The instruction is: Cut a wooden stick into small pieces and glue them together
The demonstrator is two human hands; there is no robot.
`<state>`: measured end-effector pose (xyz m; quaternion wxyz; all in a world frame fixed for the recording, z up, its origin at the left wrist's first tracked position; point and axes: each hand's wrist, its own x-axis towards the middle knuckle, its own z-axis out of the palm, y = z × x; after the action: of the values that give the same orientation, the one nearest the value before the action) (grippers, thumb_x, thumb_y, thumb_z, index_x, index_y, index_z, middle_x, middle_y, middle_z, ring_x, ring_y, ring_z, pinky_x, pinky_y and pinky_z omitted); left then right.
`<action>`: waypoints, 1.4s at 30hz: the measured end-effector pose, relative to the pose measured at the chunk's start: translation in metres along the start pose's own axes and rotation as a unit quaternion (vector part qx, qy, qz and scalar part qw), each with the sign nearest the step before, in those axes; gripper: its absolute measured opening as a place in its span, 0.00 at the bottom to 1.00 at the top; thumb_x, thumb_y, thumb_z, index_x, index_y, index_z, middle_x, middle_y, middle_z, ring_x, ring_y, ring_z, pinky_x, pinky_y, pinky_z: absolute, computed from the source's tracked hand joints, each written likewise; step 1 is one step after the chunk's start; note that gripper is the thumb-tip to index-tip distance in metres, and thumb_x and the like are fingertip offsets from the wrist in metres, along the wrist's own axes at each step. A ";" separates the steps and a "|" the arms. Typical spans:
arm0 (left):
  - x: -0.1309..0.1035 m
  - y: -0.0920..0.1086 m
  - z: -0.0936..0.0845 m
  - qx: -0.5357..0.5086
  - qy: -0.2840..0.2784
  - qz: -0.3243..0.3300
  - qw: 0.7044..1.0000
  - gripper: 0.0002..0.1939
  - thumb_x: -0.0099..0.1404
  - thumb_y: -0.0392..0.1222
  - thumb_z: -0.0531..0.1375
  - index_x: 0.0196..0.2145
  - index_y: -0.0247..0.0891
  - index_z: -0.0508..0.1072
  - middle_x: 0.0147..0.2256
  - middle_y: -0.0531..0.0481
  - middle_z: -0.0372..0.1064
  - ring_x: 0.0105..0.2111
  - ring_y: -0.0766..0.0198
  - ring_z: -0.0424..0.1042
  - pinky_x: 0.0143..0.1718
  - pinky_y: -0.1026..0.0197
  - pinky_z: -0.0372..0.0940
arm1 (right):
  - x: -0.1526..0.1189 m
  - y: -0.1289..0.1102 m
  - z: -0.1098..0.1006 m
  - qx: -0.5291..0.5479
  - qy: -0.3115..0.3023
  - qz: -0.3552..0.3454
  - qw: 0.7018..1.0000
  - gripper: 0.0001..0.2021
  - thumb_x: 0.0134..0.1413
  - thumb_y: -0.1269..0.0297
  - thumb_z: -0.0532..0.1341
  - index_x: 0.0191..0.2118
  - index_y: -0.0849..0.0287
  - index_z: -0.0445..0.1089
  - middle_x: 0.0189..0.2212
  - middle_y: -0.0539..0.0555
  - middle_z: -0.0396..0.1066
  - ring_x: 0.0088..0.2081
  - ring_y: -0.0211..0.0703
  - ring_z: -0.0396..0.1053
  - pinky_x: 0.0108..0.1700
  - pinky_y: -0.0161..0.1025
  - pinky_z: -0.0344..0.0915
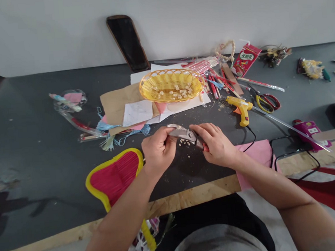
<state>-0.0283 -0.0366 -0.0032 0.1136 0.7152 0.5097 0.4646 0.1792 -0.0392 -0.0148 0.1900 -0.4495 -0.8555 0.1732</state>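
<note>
Over the front middle of the table, my right hand is closed around the handles of metal pruning shears, which have a bit of orange-red showing at the grip. Close against the jaws, my left hand has its fingers curled shut; whatever they pinch is hidden. Small pale cut bits lie on the table beneath the shears. Behind the hands, a yellow woven basket holds several small cream pieces. A red fan-like panel with a fuzzy yellow rim lies beside my left forearm.
Right of the basket lie a yellow glue gun, scissors, red-wrapped sticks and a red drink carton. A phone leans on the wall. Blue tassels and paper are at left. Pink paper overhangs the front edge.
</note>
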 end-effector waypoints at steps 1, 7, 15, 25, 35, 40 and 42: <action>0.001 0.000 0.000 0.001 -0.002 0.004 1.000 0.06 0.67 0.39 0.59 0.33 0.41 0.76 0.27 0.53 0.78 0.25 0.67 0.76 0.28 0.67 0.66 | 0.000 0.000 0.000 -0.016 0.006 0.005 1.000 0.37 0.47 0.76 0.56 0.66 0.61 0.55 0.55 0.63 0.66 0.54 0.56 0.64 0.57 0.55 0.63; 0.003 -0.001 -0.002 -0.025 -0.024 -0.002 0.999 0.05 0.65 0.37 0.60 0.34 0.41 0.76 0.27 0.54 0.77 0.26 0.66 0.76 0.28 0.67 0.67 | 0.000 0.000 0.003 -0.041 0.025 -0.002 0.999 0.37 0.48 0.76 0.56 0.67 0.61 0.53 0.55 0.63 0.66 0.54 0.56 0.62 0.59 0.55 0.62; 0.003 0.000 0.003 -0.048 -0.032 -0.029 0.998 0.07 0.66 0.35 0.58 0.33 0.41 0.76 0.28 0.55 0.79 0.27 0.67 0.77 0.29 0.68 0.68 | -0.002 -0.002 0.005 -0.017 -0.011 0.020 1.000 0.31 0.49 0.77 0.54 0.62 0.63 0.59 0.53 0.64 0.67 0.52 0.57 0.64 0.54 0.55 0.67; 0.002 0.003 0.002 -0.046 -0.022 -0.020 0.999 0.07 0.66 0.34 0.59 0.32 0.40 0.76 0.27 0.55 0.79 0.27 0.68 0.77 0.29 0.69 0.68 | -0.002 0.001 -0.001 0.041 -0.019 -0.007 0.999 0.31 0.47 0.77 0.54 0.60 0.63 0.59 0.51 0.63 0.67 0.52 0.55 0.65 0.56 0.53 0.67; 0.003 0.000 0.006 -0.018 0.009 -0.044 0.999 0.03 0.64 0.36 0.61 0.35 0.39 0.76 0.29 0.55 0.79 0.26 0.69 0.76 0.30 0.70 0.67 | 0.002 -0.002 0.000 -0.043 0.003 0.044 0.998 0.35 0.49 0.75 0.55 0.66 0.62 0.56 0.55 0.64 0.66 0.53 0.58 0.63 0.54 0.57 0.64; 0.003 0.003 0.000 -0.049 -0.011 -0.064 0.997 0.04 0.65 0.37 0.61 0.32 0.39 0.75 0.26 0.55 0.78 0.25 0.68 0.76 0.28 0.69 0.67 | 0.000 -0.002 0.003 -0.044 0.012 0.016 0.999 0.36 0.50 0.75 0.56 0.67 0.63 0.55 0.54 0.64 0.66 0.55 0.57 0.62 0.58 0.55 0.60; 0.005 0.005 -0.003 -0.071 -0.036 -0.080 0.994 0.05 0.65 0.37 0.60 0.31 0.39 0.75 0.25 0.55 0.78 0.24 0.68 0.76 0.27 0.68 0.66 | 0.000 -0.001 0.003 -0.038 0.015 0.007 0.999 0.37 0.49 0.75 0.56 0.67 0.62 0.54 0.55 0.63 0.66 0.55 0.56 0.62 0.60 0.55 0.59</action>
<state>-0.0274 -0.0357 0.0037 0.2193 0.6785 0.5268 0.4627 0.1774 -0.0405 -0.0169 0.1841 -0.4652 -0.8553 0.1349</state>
